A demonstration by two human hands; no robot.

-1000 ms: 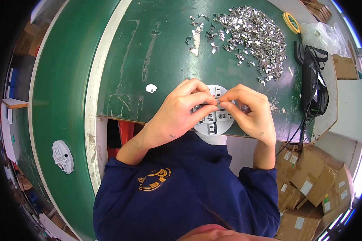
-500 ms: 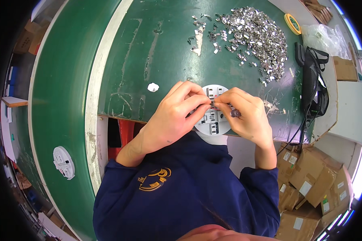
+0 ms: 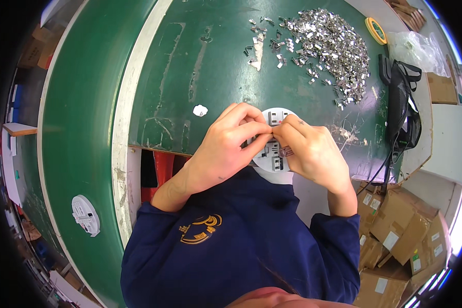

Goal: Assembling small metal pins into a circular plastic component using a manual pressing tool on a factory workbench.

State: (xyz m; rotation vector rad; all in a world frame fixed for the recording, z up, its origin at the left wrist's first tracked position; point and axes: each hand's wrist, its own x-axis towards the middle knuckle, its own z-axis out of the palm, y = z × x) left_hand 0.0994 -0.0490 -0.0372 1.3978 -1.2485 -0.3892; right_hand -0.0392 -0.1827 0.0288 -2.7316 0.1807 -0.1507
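A round pale grey plastic socket unit (image 3: 268, 163), with rectangular slots and small metal parts, lies at the table's near edge under both hands. From its left side, my left hand (image 3: 233, 134) reaches over it, thumb and index finger pinched together. What those fingertips hold is too small to make out. My right hand (image 3: 313, 151) meets them from the right, its fingers curled and its fingertips touching the left ones above the unit. A translucent, handle-like piece (image 3: 286, 152) sticks out from under the right fingers. The hands hide the middle of the unit.
A large heap of small shiny metal clips (image 3: 333, 51) covers the far right. Beyond it lie a yellow tape roll (image 3: 376, 31) and a black strapped bag (image 3: 403, 110). A white scrap (image 3: 200, 110) rests left. Another round unit (image 3: 85, 215) sits on the green belt (image 3: 82, 128).
My right hand has turned and closed in on the left fingertips, and the translucent piece has shifted with it. On the belt at left, the other round unit has moved slightly nearer.
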